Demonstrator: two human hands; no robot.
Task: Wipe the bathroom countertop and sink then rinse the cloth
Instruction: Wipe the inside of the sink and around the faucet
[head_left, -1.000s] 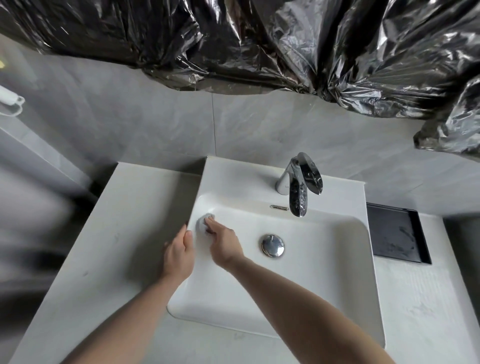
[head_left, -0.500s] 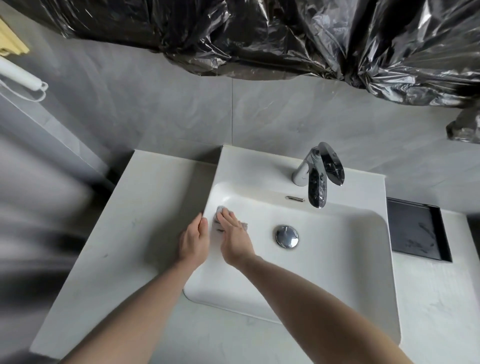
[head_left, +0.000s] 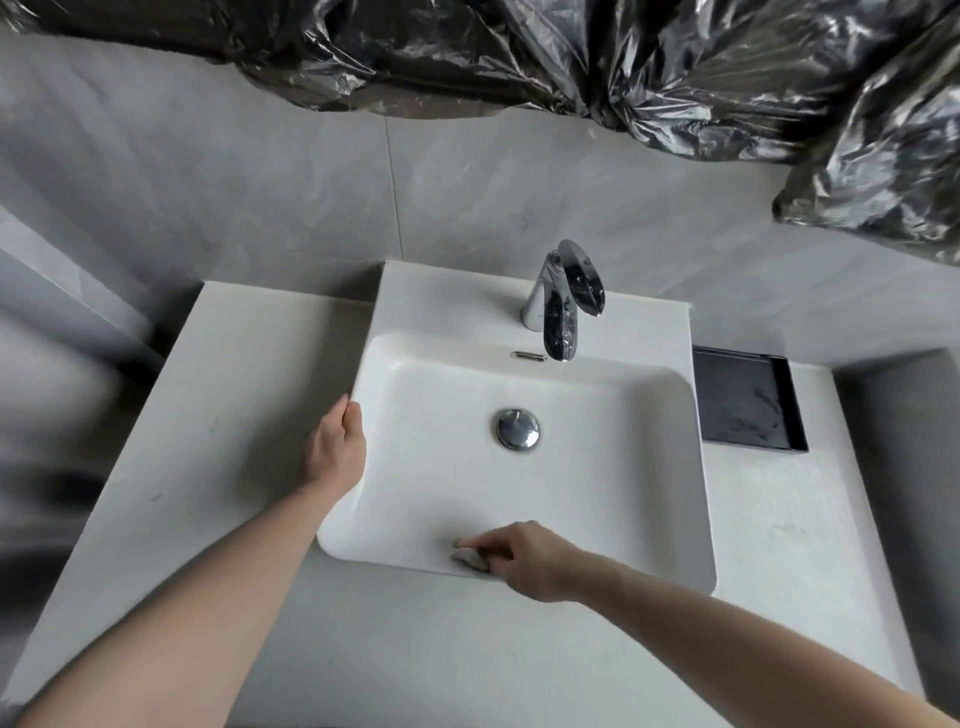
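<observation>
A white rectangular sink (head_left: 613, 483) is set in a pale countertop (head_left: 208, 415). My right hand (head_left: 524, 564) grips a small grey cloth (head_left: 467, 557) and holds it against the sink's front rim, left of the middle. My left hand (head_left: 337, 449) rests on the sink's left rim, its fingers wrapped over the outer edge. A chrome drain plug (head_left: 517, 428) sits in the middle of the basin, dry. The chrome faucet (head_left: 563, 301) stands at the back with no water running.
A black tray (head_left: 748, 405) lies on the counter right of the sink. Crumpled black plastic sheeting (head_left: 597, 67) hangs over the grey tiled wall above. The counter's front edge runs close below my arms.
My right hand has carried the cloth from the basin's back left corner down to the front rim. My left hand stays on the left rim. The camera has shifted.
</observation>
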